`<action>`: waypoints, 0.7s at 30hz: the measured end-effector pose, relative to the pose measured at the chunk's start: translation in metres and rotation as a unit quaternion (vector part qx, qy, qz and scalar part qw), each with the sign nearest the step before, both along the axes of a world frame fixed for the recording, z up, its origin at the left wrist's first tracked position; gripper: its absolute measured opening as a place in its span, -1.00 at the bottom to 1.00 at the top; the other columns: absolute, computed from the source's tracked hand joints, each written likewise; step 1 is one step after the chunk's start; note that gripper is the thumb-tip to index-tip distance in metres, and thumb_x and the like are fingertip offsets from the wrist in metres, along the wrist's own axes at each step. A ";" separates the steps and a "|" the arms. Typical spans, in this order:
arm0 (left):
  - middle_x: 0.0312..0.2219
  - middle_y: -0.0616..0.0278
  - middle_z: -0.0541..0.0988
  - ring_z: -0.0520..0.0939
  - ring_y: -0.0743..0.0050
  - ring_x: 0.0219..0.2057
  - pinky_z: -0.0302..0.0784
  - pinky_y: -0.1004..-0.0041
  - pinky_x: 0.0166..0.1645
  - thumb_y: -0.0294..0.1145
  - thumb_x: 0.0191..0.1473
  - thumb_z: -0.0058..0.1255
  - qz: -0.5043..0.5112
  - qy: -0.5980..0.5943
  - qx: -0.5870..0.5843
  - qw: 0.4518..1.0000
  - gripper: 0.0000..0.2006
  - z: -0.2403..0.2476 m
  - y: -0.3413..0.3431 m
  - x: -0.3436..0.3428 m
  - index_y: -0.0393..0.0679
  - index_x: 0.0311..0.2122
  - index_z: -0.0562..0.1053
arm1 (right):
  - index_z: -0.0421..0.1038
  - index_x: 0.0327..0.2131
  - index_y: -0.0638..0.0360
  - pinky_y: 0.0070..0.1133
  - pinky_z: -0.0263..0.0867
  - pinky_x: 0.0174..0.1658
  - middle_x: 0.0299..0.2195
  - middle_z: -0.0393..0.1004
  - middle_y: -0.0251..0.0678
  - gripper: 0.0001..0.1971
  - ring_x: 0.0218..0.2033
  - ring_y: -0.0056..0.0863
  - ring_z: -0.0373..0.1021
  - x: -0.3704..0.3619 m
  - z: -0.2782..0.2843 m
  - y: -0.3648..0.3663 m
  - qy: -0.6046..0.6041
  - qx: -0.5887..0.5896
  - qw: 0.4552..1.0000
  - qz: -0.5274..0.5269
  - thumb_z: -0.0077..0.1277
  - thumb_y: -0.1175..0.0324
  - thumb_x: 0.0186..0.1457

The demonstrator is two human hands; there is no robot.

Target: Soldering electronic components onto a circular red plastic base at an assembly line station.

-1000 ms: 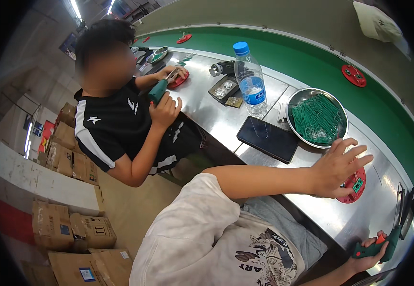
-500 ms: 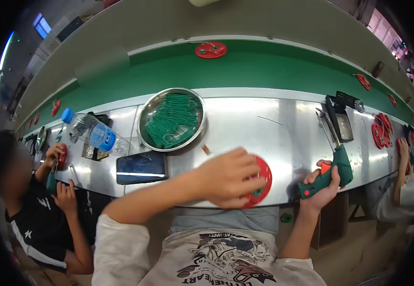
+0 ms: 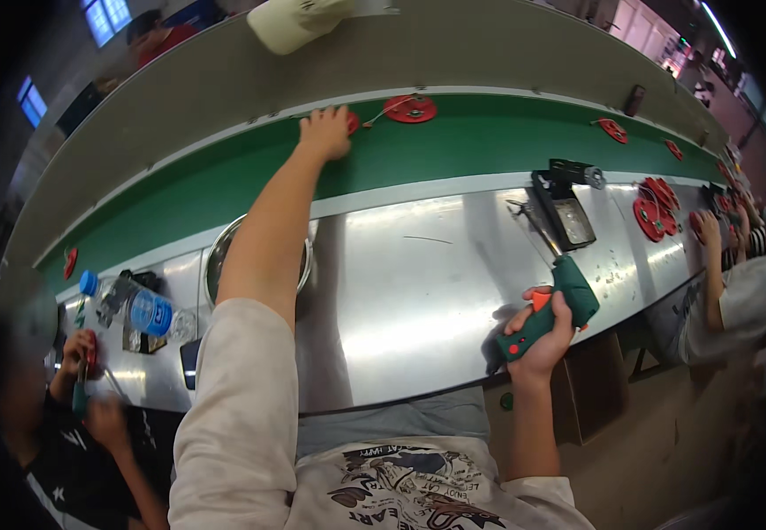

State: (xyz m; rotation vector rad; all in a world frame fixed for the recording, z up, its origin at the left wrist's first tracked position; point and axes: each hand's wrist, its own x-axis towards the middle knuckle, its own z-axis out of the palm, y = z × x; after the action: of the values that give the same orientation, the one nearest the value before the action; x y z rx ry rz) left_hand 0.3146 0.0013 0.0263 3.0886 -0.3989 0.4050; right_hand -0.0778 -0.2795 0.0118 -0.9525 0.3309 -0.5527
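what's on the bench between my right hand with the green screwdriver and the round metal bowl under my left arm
In the head view, only bare shiny steel bench lies between the right hand gripping the green screwdriver and the metal bowl.

Factory assembly line: green conveyor belt (image 3: 489,146)

Steel workbench (image 3: 418,291), green conveyor (image 3: 489,146), perhaps windows (image 3: 105,13)

Steel bench (image 3: 418,291): bowl (image 3: 219,256) and bottle (image 3: 135,309) left, black tray (image 3: 564,216) right; green belt (image 3: 489,146) beyond, red discs (image 3: 411,109) on it
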 end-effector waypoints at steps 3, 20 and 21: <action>0.29 -0.06 0.29 0.27 -0.15 0.31 0.15 -0.13 0.30 -0.30 0.04 0.01 -0.009 0.074 -0.020 0.997 -0.31 0.010 -0.008 0.013 -0.07 0.32 0.19 | 0.35 -0.26 0.24 -0.54 0.28 -0.61 -0.38 0.44 -0.24 -0.65 -0.71 -0.54 0.28 -0.003 0.002 -0.004 -0.007 -0.003 1.000 -0.004 -0.23 0.11 0.33; -0.16 -0.01 0.65 0.52 -0.04 0.05 0.44 0.04 0.10 -0.11 0.05 0.18 -0.116 0.083 -0.055 0.988 -0.71 0.026 0.014 -0.030 0.04 -0.15 0.66 | 0.36 -0.27 0.22 -0.58 0.28 -0.62 -0.37 0.45 -0.26 -0.66 -0.70 -0.57 0.29 0.001 -0.002 -0.007 -0.014 0.031 0.999 0.006 -0.20 0.10 0.33; -0.19 -0.06 0.64 0.56 -0.03 -0.02 0.46 0.08 0.08 -0.14 0.09 0.13 -0.155 0.119 -0.111 0.974 -0.72 0.023 0.019 -0.037 -0.07 -0.18 0.64 | 0.35 -0.26 0.21 -0.59 0.27 -0.62 -0.36 0.45 -0.26 -0.65 -0.69 -0.58 0.29 0.001 -0.002 -0.005 -0.018 0.033 0.999 0.010 -0.21 0.09 0.34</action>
State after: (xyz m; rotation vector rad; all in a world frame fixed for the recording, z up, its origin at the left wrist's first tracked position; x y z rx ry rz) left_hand 0.2778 0.0204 0.0492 2.7486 -0.7532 0.0639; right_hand -0.0770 -0.2847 0.0094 -0.8797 0.3048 -0.5379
